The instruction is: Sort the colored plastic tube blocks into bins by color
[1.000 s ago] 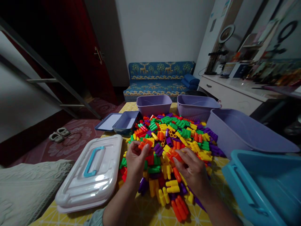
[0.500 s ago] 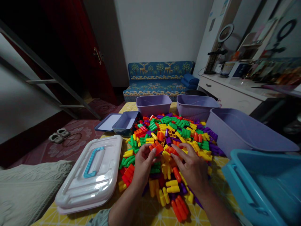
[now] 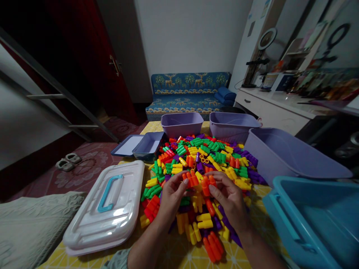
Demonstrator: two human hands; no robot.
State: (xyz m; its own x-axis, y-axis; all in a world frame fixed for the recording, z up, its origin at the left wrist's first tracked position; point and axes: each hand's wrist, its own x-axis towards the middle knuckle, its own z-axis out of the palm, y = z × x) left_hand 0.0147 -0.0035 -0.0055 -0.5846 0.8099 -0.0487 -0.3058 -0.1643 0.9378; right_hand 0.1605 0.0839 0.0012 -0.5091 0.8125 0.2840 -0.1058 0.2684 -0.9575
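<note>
My left hand (image 3: pixel 174 192) pinches an orange plastic building block (image 3: pixel 192 179) made of joined round tubes. Between the thumb and fingers of my right hand (image 3: pixel 228 194) is another orange block (image 3: pixel 208 184), its knobbed ends pointing up. The two blocks are held side by side, slightly apart. Beneath and around both hands spreads a heap of similar bullet-shaped blocks (image 3: pixel 203 149) in green, yellow, purple, red and orange. Nearest me on the cloth lie an orange triple block (image 3: pixel 213 246) and a yellow double block (image 3: pixel 205 221).
Purple bins (image 3: pixel 182 125) line the far and right sides of the heap. A turquoise bin (image 3: pixel 314 224) stands at the right front. To the left are a white lid (image 3: pixel 112 224) with a blue handle and a small dark-blue box (image 3: pixel 150 145). A yellow patterned cloth (image 3: pixel 190 259) covers the table.
My right hand has turned its orange block from lying flat to more upright. The left hand's block has tilted so its tubes show more. The view has shifted slightly.
</note>
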